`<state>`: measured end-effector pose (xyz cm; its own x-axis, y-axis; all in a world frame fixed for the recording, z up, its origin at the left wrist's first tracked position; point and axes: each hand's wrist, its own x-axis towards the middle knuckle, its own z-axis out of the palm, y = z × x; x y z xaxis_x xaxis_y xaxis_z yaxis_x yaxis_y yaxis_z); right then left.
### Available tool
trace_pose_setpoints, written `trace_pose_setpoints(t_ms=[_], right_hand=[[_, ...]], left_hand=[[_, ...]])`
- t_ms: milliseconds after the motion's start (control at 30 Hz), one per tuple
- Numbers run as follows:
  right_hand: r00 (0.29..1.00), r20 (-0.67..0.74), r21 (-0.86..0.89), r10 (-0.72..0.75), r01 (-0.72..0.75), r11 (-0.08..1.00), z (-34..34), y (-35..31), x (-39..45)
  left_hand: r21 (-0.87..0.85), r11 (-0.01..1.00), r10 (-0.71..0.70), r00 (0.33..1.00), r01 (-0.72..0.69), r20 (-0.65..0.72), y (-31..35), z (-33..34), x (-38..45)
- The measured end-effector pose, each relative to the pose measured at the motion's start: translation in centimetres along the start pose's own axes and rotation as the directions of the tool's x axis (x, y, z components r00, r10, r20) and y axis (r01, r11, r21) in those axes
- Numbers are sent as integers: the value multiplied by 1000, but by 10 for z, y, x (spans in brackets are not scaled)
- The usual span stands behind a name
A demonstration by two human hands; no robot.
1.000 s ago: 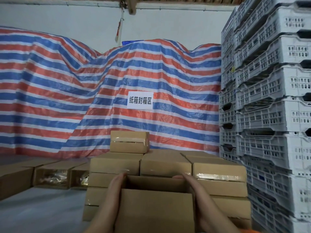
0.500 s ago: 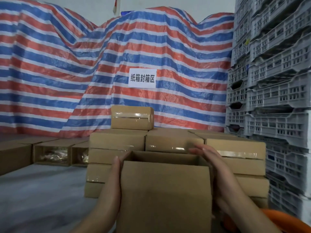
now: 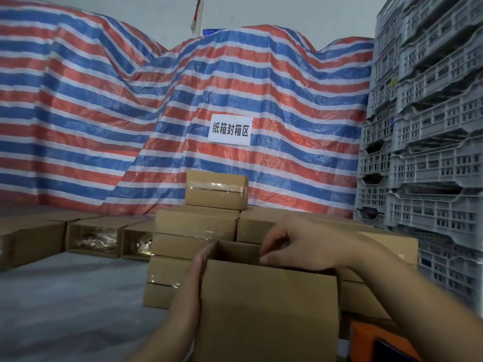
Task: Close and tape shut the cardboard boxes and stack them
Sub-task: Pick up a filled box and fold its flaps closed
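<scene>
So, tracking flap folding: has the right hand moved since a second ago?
Yes. The right hand slid left from the open box's right wall over its opening, against the taped stack behind.

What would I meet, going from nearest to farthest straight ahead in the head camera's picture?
open brown cardboard box → stack of taped brown cardboard boxes → red, white and blue striped tarpaulin bearing a white paper sign → pale wall

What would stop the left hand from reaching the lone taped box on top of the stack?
Nothing visible, so probably yes: the left hand lies flat against the open box, and the taped box sits beyond it with open air between. It must leave the open box first.
</scene>
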<state>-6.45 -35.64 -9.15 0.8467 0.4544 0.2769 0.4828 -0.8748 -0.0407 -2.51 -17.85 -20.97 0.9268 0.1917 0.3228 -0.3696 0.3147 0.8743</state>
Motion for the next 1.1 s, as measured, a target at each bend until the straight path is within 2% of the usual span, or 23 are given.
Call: trace_pose_setpoints(t_ms=[100, 200, 367, 500, 567, 633, 733, 800, 900, 967, 1100], right_hand=[[998, 4, 85, 66, -66, 994, 8, -1, 0], [993, 57, 168, 104, -112, 979, 7, 0, -3], [994, 72, 132, 80, -89, 987, 7, 1, -4], [995, 64, 145, 75, -83, 986, 9, 4, -1], [996, 62, 146, 64, -73, 987, 9, 6, 0], [997, 57, 136, 58, -65, 989, 9, 9, 1], [999, 18, 133, 34, -37, 990, 11, 12, -1], [995, -95, 176, -2, 19, 984, 12, 17, -5], [924, -372, 388, 88, 69, 919, 16, 34, -17], [806, -534, 559, 255, 110, 822, 28, 50, -27], [610, -608, 746, 509, 218, 629, 64, 73, -42]], left_hand=[[-66, 996, -57, 996, 62, 65, -3, -6, -5], [6, 999, -35, 997, 35, 64, 7, -4, 2], [68, 994, -84, 995, 80, 45, 17, 1, 9], [56, 995, -90, 982, 82, 164, 12, -8, -4], [68, 989, -147, 963, 135, 228, 12, -9, -9], [37, 980, -198, 951, 195, 237, 12, -9, -13], [25, 974, -223, 941, 224, 256, 13, -11, -17], [24, 975, -221, 944, 222, 246, 14, -10, -17], [19, 988, -156, 966, 155, 206, 13, -8, -12], [7, 997, -74, 981, 73, 178, 14, -10, -9], [-41, 999, -23, 982, 31, 186, 10, -15, -7]])
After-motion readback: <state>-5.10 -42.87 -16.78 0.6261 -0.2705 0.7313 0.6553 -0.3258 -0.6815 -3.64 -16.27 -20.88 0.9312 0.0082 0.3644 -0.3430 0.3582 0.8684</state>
